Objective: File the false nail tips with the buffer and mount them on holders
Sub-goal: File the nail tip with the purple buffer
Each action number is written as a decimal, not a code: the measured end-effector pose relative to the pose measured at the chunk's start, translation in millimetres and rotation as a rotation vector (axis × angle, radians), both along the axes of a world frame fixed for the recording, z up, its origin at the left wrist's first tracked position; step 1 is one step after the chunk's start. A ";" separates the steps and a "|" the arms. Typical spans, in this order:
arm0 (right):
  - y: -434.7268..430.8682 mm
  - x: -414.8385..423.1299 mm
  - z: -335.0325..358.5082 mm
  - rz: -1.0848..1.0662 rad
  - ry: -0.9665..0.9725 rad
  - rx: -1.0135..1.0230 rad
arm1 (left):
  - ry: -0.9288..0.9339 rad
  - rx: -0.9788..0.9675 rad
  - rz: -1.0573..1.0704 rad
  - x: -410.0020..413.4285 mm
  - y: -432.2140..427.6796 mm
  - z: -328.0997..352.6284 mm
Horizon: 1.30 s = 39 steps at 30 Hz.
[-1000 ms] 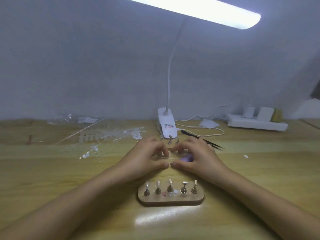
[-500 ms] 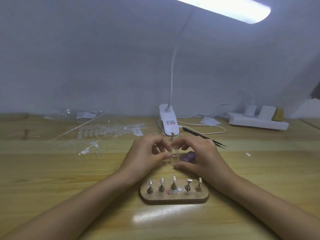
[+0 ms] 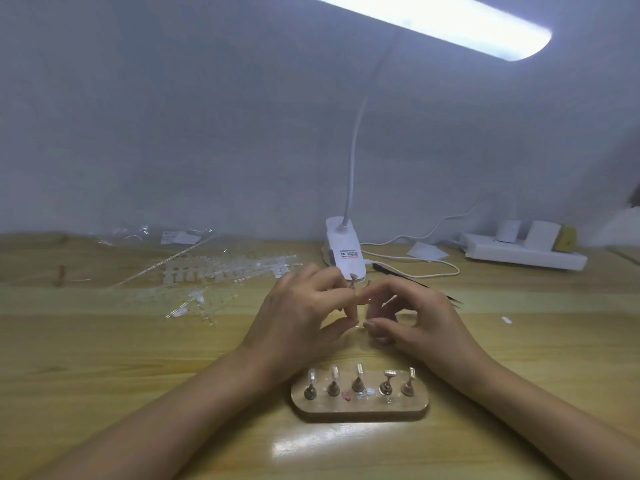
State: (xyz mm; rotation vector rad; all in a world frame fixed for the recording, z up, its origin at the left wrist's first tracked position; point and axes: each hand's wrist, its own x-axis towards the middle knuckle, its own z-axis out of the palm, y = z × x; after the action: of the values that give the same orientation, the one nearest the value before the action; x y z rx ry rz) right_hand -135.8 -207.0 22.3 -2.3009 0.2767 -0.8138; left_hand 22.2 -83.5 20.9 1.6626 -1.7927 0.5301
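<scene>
HEAD VIEW, single entry.

- Left hand (image 3: 304,317): raised just above the worktop (image 3: 104,358), fingers (image 3: 329,289) curled and pinched on the stem of one loose holder (image 3: 353,277), cone foot uppermost.
- Right hand (image 3: 426,320): opposite and almost touching the left, thumb and forefinger curled in toward the holder's lower end. Contents of that pinch unresolved: possibly a clear nail tip, too small and blurred to confirm.
- Wooden stand (image 3: 360,408): just in front of both wrists, carrying a row of five holders (image 3: 358,382), each with a tip on top.
- Clear nail tip strips (image 3: 221,271): scattered to the left, well apart from the hands.
- One stray tip (image 3: 505,319): far right on the worktop.
- Black tweezers (image 3: 450,297): behind the right hand.
- Lamp clamp (image 3: 344,247): at the back edge.
- Buffer: not in sight.

Step judged in hand: seating a tip on the inverted holder.

HAZARDS
- Tip set crooked or off-centre, from pressing without a clear sight of a transparent part.
- Tip sprung away and lost against pale wood, from too hard a squeeze on a curved, springy piece.
- Holder twisted out of the pinch, from pressure on one side only.
- Stand nudged and mounted tips knocked askew, from either wrist dropping or sliding back.
- Filing step skipped, with no buffer within reach.
</scene>
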 end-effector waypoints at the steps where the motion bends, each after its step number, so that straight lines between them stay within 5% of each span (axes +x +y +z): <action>1: 0.9 -0.4 0.7 0.011 -0.020 0.000 | 0.066 0.002 -0.001 -0.4 0.3 0.2; 10: 5.9 -2.5 0.7 -0.043 -0.194 -0.407 | 0.903 0.157 -0.050 -9.4 -1.1 2.3; 14: 2.5 -2.8 -0.2 -0.009 -0.240 -0.352 | 1.043 0.138 -0.093 -11.7 -0.3 3.4; 19: 3.0 -1.5 -2.1 0.071 -0.237 -0.504 | 1.109 0.197 -0.021 -8.8 -1.9 -0.1; 23: 3.3 1.7 -2.8 0.020 -0.194 -0.198 | 1.182 0.084 -0.034 -0.8 -0.1 -2.0; 27: -7.2 6.8 -1.5 -0.053 -0.091 0.018 | 1.031 -0.058 0.011 4.0 -0.8 -3.0; 33: -19.4 1.2 1.2 -0.125 0.008 -0.034 | 0.999 -0.006 -0.048 4.8 -0.7 -6.7; 39: -36.5 -16.1 11.3 0.143 0.441 0.054 | 0.978 0.071 -0.103 1.7 2.0 -4.3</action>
State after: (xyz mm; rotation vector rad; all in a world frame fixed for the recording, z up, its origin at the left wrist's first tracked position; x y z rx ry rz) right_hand -152.0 -243.5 33.7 -2.3974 0.3177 -0.2180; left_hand 23.9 -81.5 16.6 1.4633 -1.1425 -0.3682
